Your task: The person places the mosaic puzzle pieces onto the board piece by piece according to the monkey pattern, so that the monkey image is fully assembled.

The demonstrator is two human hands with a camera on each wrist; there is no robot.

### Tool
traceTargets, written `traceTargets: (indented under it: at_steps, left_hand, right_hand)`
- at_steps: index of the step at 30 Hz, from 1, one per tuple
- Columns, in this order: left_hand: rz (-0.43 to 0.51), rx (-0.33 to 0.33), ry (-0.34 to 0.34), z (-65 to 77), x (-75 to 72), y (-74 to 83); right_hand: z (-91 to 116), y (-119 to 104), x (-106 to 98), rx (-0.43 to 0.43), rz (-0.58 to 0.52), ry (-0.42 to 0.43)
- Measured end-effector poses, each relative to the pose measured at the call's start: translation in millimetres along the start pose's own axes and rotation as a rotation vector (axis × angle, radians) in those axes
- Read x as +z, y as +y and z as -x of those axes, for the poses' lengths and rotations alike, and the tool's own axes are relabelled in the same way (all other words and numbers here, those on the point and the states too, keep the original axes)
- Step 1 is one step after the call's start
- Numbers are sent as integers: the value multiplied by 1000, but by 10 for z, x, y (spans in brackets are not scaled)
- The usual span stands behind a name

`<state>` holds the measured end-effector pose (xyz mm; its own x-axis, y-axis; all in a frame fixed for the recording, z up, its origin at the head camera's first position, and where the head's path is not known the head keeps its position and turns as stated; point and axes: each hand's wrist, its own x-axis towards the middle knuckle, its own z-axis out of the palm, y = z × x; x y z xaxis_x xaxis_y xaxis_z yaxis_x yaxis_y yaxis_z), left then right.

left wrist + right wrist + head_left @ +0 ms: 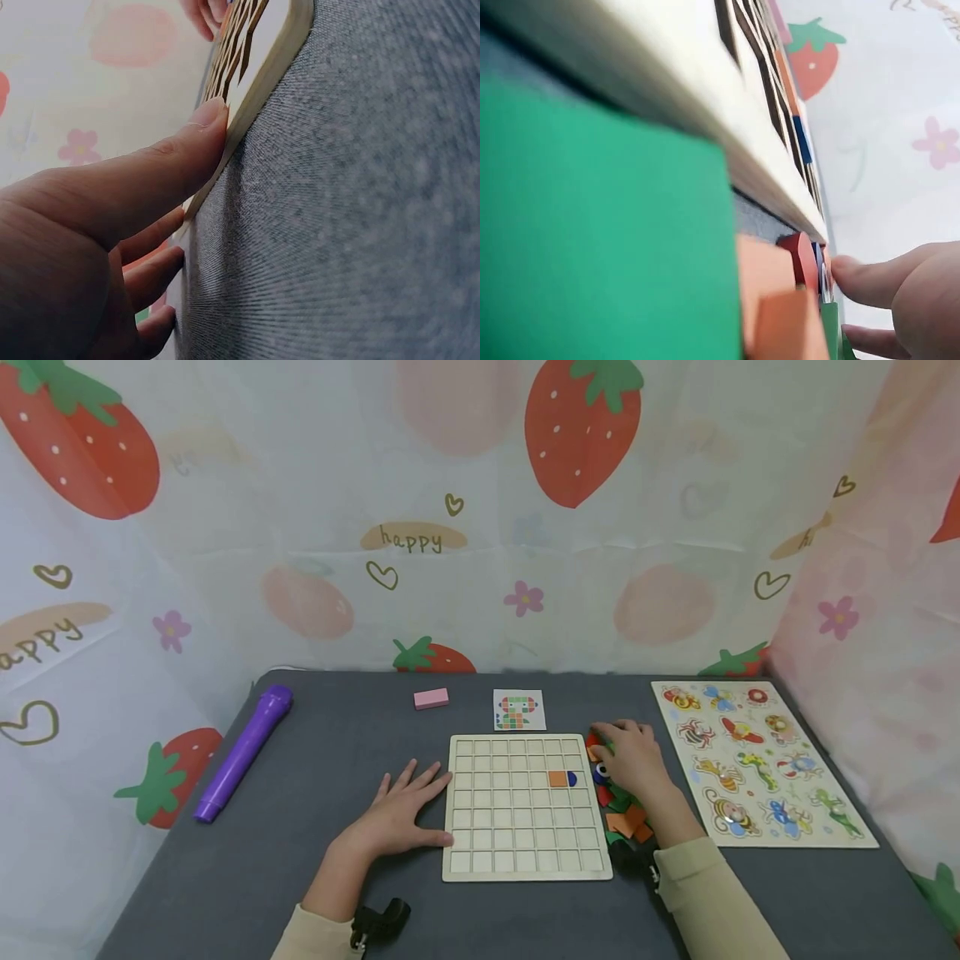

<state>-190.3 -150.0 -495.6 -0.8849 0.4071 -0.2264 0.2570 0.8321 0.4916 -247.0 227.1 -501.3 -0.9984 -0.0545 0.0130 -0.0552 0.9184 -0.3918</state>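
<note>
Quietly, a person works at a table covered in dark grey fabric (322, 710), with both hands close to a pale wooden board divided into square cells (525, 817). The left hand (401, 817) lies at the board's left side, its fingers straight and spread, with the thumb touching the wooden edge. The right hand (636, 762) reaches over a loose pile of small red, green, orange and blue pieces (621, 823) just beside the board's right edge. Its fingers are bent down among the pieces and, in the right wrist view, the thumb tip meets an orange-red one; whether it is gripped cannot be told. Two pieces sit side by side in the right part of the grid: a flat orange square (557, 779) and a dark blue rounded piece (572, 779).

Behind the board, a white card printed with a coloured mosaic figure (520, 710) lies near its far edge, with a pink rectangular block (431, 698) to the left. A purple cylinder with a wider head (243, 754) lies well apart at far left, while a pale board of cartoon insects (765, 764) lies at right. A white curtain with strawberry prints (495, 452) hangs behind.
</note>
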Motion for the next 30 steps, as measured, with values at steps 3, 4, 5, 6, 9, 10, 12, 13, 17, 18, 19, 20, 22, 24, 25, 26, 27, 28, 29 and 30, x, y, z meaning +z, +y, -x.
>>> traceTargets:
  at_steps: [3,4,5,6,9,10,12,13,17,18,19,20,22,24,25,26,27,28,29,30]
  left_hand:
    - [-4,0,3,6,-6,1]
    - [-2,2,4,7,-7,1]
    - [-1,3,4,8,-7,0]
    - [-1,4,3,8,-7,-1]
    - [4,4,-1,9,-4,-3]
    - [2,3,-3,8,-2,-4]
    - [1,1,-3,5,5,-11]
    - [2,0,-2,6,6,-12]
    - [7,-1,1,4,12,-15]
    - [7,-2,0,4,11,-15]
    - [9,-1,0,6,8,-13]
    - [10,2,0,4,8,-17]
    - [9,6,-1,1,8,-23]
    - [9,11,-1,4,5,-27]
    - [9,15,-1,6,5,-27]
    - [10,17,-1,7,5,-27]
    - [10,17,-3,9,5,-25]
    - [11,19,-3,12,4,-24]
    - [13,18,-4,13,3,-22]
    - [14,18,-3,14,6,-21]
  right_hand:
    - [-36,-8,-16,10,-14,6]
    - [-48,-7,-19,14,-24,11]
    - [-57,-5,-24,19,-39,18]
    - [-63,-6,-34,22,-62,27]
    - [-61,-1,-78,33,-154,35]
    - [-55,-5,-104,30,-188,33]
    - [-42,-19,-161,26,-249,26]
    - [-36,-29,-188,23,-271,19]
    - [-23,-91,-258,-17,-321,-14]
    - [-24,-106,-256,-26,-327,-26]
    - [-25,-126,-250,-34,-334,-37]
    - [-25,-144,-241,-42,-345,-52]
    - [-34,-175,-203,-47,-359,-73]
    - [-43,-198,-160,-45,-370,-91]
    - [-46,-214,-142,-44,-378,-98]
    - [-50,-227,-122,-44,-381,-103]
    - [-57,-242,-99,-45,-382,-108]
    - [-60,-260,-82,-51,-385,-116]
    - [-67,-277,-61,-56,-387,-126]
    - [-73,-295,-40,-62,-386,-135]
